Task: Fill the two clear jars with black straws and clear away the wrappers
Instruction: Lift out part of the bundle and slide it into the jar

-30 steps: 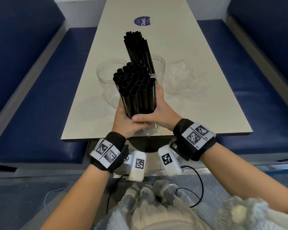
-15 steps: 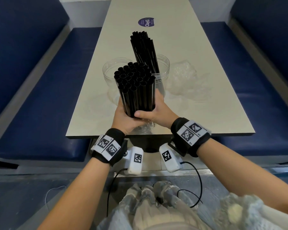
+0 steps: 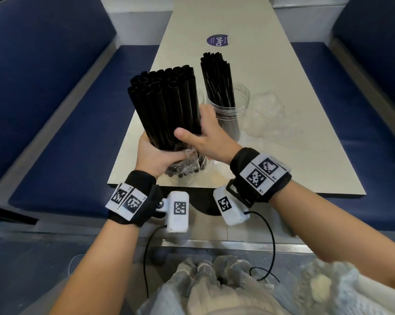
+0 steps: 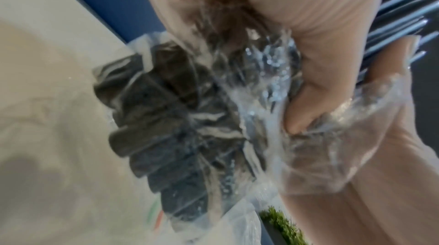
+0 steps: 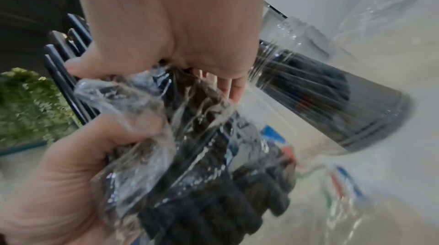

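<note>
Above the near edge of the table (image 3: 271, 142), both hands grasp a thick bundle of black straws (image 3: 167, 105), held upright with a slight tilt to the left. The left hand (image 3: 155, 155) is curled round the bundle's lower end, where a crumpled clear wrapper (image 3: 189, 160) is bunched over the straw tips; the wrist views show that plastic gathered under the fingers. The right hand (image 3: 205, 137) wraps the bundle from the right side, thumb across the front. Just behind the right hand stands a clear jar (image 3: 230, 110) already holding black straws (image 3: 217, 80) that rise well above its rim. A second clear jar (image 3: 201, 96) is mostly hidden behind the bundle. To the right of the filled jar lies another crumpled wrapper (image 3: 267, 114), flat on the table.
</note>
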A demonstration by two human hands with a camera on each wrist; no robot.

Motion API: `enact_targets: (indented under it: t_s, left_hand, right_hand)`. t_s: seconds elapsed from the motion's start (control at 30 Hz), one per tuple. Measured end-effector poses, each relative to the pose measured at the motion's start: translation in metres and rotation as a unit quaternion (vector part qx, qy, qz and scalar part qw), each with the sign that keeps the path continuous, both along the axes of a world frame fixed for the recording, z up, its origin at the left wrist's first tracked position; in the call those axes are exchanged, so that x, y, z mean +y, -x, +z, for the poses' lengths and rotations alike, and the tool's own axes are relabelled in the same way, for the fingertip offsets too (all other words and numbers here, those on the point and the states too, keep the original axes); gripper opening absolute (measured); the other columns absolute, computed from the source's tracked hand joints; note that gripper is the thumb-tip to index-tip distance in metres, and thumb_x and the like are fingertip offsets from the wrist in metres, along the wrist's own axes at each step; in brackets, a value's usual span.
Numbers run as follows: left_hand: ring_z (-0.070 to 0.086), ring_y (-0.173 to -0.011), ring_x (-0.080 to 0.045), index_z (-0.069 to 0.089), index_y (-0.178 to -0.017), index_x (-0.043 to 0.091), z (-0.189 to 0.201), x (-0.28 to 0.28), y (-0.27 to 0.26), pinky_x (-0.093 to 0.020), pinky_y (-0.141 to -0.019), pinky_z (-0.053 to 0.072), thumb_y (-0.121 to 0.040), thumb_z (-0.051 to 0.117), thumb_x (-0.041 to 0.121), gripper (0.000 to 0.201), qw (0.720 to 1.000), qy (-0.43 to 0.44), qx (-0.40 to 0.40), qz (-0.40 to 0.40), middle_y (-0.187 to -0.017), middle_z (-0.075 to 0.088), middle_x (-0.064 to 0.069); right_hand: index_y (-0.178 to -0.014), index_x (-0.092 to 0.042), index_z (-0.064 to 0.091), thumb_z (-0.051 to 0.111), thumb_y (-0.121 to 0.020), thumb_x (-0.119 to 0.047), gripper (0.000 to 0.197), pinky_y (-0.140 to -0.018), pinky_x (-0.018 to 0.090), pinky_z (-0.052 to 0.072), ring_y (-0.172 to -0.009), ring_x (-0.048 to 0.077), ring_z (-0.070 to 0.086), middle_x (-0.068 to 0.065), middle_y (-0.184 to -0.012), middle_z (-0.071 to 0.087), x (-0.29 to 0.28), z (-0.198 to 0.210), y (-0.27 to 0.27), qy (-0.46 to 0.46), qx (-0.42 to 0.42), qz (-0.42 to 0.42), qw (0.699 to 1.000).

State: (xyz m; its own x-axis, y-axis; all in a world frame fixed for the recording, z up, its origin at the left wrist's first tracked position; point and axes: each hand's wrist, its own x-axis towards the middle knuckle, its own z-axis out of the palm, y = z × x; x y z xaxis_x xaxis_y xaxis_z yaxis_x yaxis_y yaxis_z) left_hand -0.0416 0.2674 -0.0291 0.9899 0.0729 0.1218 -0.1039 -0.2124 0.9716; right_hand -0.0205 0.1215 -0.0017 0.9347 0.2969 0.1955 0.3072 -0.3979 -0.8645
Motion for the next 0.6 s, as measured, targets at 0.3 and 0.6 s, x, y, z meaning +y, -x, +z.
enact_targets:
  t_s: [0.3, 0.6]
  left_hand:
    - [0.068, -0.097, -0.028, 0.062, -0.104, -0.007, -0.007, 0.033, 0.008, -0.044, -0.088, 0.055, -0.037, 0.087, 0.03, 0.081, 0.994, 0.056, 0.011, 0.094, -0.099, 0.07, -0.015]
    - [0.066, -0.101, -0.028, 0.06, -0.109, -0.006, 0.007, 0.067, 0.004, -0.046, -0.09, 0.054, -0.037, 0.091, 0.028, 0.085, 0.991, -0.013, 0.014, 0.132, -0.105, 0.069, -0.015]
  right_hand:
    - [-0.134, -0.006, 0.039, 0.031, -0.096, -0.039, 0.051, -0.109, 0.033, 0.018, -0.13, 0.027, 0.029, 0.015, -0.137, 0.036, 0.015, 0.007, -0.01, 0.105, -0.055, -0.046, 0.992]
    - [-0.113, -0.008, 0.056, 0.054, -0.089, -0.03, 0.033, -0.104, 0.033, 0.021, -0.129, 0.029, 0.03, 0.013, -0.134, 0.043, 0.008, -0.001, -0.027, 0.307, -0.11, -0.049, 0.944]
